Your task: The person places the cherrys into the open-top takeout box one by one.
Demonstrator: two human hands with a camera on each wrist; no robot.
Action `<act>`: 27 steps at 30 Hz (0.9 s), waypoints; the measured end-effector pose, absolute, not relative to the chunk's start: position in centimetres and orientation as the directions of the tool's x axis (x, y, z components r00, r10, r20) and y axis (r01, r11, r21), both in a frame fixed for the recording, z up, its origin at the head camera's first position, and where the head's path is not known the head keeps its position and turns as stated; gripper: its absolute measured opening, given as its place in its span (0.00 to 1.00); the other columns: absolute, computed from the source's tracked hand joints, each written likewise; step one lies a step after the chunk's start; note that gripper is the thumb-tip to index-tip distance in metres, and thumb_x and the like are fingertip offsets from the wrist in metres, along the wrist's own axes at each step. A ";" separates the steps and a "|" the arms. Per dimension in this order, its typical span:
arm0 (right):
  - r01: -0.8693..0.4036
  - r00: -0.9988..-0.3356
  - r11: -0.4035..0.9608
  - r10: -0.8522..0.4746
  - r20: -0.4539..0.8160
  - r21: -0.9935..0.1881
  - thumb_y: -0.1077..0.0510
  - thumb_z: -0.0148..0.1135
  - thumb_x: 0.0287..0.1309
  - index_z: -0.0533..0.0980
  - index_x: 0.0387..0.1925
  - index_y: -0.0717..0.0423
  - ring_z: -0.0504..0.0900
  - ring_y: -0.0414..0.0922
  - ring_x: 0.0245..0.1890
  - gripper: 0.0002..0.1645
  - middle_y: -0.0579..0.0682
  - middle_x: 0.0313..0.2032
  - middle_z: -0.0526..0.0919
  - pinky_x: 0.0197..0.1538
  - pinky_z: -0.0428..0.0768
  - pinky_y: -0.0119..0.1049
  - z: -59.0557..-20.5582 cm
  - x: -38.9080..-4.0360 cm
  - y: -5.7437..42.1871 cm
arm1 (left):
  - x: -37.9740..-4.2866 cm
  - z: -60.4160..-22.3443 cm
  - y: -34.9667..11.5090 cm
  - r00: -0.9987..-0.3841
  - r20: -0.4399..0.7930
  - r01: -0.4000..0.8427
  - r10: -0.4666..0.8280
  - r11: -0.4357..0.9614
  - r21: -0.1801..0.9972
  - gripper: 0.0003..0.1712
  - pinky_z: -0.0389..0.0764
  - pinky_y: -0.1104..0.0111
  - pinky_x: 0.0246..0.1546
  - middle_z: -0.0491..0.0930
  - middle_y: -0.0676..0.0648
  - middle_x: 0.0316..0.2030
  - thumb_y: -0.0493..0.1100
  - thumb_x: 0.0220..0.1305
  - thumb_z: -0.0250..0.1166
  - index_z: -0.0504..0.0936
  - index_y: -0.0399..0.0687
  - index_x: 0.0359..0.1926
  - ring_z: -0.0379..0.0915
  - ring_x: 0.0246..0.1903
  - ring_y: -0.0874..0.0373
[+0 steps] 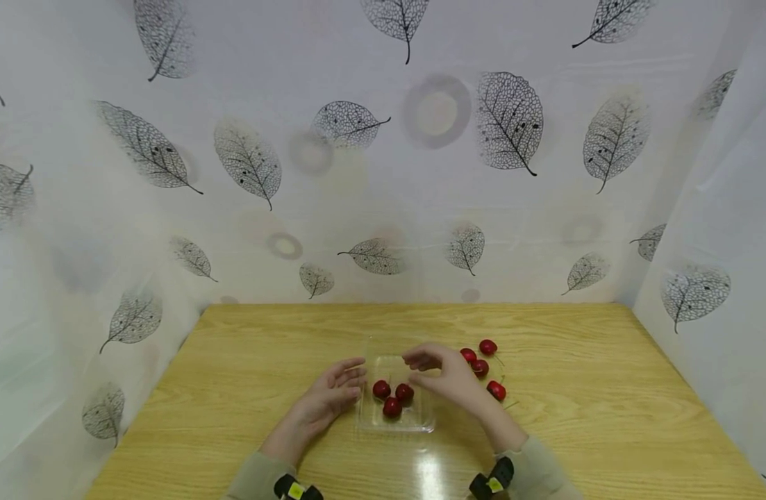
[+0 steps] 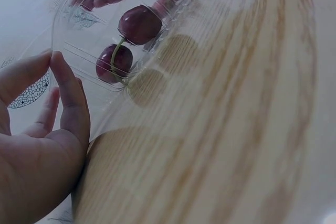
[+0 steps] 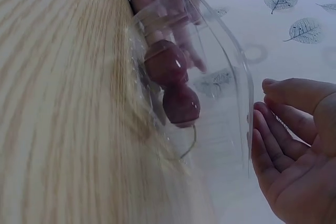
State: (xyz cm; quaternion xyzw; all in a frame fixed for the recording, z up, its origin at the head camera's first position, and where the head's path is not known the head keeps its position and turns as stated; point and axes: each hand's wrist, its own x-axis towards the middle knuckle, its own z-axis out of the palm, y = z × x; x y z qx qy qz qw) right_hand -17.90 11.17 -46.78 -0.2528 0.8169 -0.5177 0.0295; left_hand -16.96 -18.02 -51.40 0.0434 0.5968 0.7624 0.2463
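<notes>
A clear plastic box [image 1: 395,425] stands on the table with three dark red cherries in it, among them a front cherry [image 1: 392,407]. My left hand [image 1: 329,394] is at the box's left side, its fingertips at the clear wall in the left wrist view. On the opposite side is my right hand [image 1: 445,375], with loosely bent fingers and the thumb apart from them. In the right wrist view its fingertips [image 3: 257,109] are close to the box's edge; contact is hard to tell. A green stem [image 2: 116,59] shows on one cherry.
Several loose cherries, one of them a bright red cherry [image 1: 496,390], lie on the wooden table [image 1: 264,347] right of the box, beyond my right forearm. A white leaf-printed sheet [image 1: 420,187] rises behind the table and along both sides.
</notes>
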 end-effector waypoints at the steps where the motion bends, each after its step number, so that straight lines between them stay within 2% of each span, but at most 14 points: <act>1: -0.382 -0.874 0.342 -0.436 0.215 -0.859 0.65 0.70 0.66 0.83 0.56 0.62 0.88 0.54 0.49 0.18 0.60 0.51 0.89 0.56 0.87 0.46 -46.8 -17.9 11.4 | -17.0 -51.4 -18.0 -0.875 -0.227 -0.323 0.428 -0.166 0.932 0.41 0.81 0.74 0.56 0.67 0.38 0.71 0.29 0.74 0.60 0.52 0.31 0.81 0.74 0.59 0.62; 12: -0.356 -0.904 0.389 -0.373 0.208 -0.850 0.64 0.71 0.66 0.82 0.57 0.64 0.88 0.56 0.49 0.18 0.63 0.51 0.89 0.56 0.87 0.46 -47.0 -18.7 14.2 | -17.0 -51.4 -18.0 -0.875 -0.229 -0.324 0.426 -0.165 0.932 0.42 0.81 0.73 0.58 0.61 0.32 0.75 0.29 0.73 0.60 0.52 0.31 0.81 0.73 0.62 0.61; 19: -0.296 -0.935 0.429 -0.311 0.168 -0.853 0.65 0.71 0.66 0.83 0.57 0.63 0.88 0.51 0.48 0.19 0.62 0.50 0.89 0.52 0.86 0.34 -46.4 -18.7 16.1 | -17.0 -51.4 -18.0 -0.876 -0.229 -0.323 0.425 -0.163 0.933 0.42 0.81 0.73 0.57 0.59 0.31 0.76 0.29 0.73 0.60 0.51 0.31 0.81 0.73 0.61 0.61; 21: -0.289 -0.939 0.434 -0.302 0.164 -0.853 0.65 0.70 0.66 0.82 0.57 0.65 0.88 0.51 0.47 0.19 0.64 0.50 0.88 0.51 0.86 0.33 -46.3 -18.8 16.6 | -17.0 -51.5 -18.0 -0.876 -0.227 -0.321 0.425 -0.163 0.933 0.42 0.81 0.73 0.57 0.60 0.32 0.76 0.29 0.73 0.60 0.51 0.31 0.81 0.73 0.61 0.61; 27: -0.261 -0.953 0.428 -0.260 0.159 -0.865 0.66 0.70 0.66 0.81 0.58 0.67 0.87 0.44 0.45 0.20 0.66 0.50 0.88 0.48 0.86 0.30 -46.4 -19.2 18.1 | -17.0 -51.4 -18.0 -0.876 -0.224 -0.321 0.427 -0.169 0.932 0.42 0.81 0.73 0.57 0.64 0.35 0.74 0.29 0.73 0.61 0.51 0.30 0.81 0.73 0.61 0.61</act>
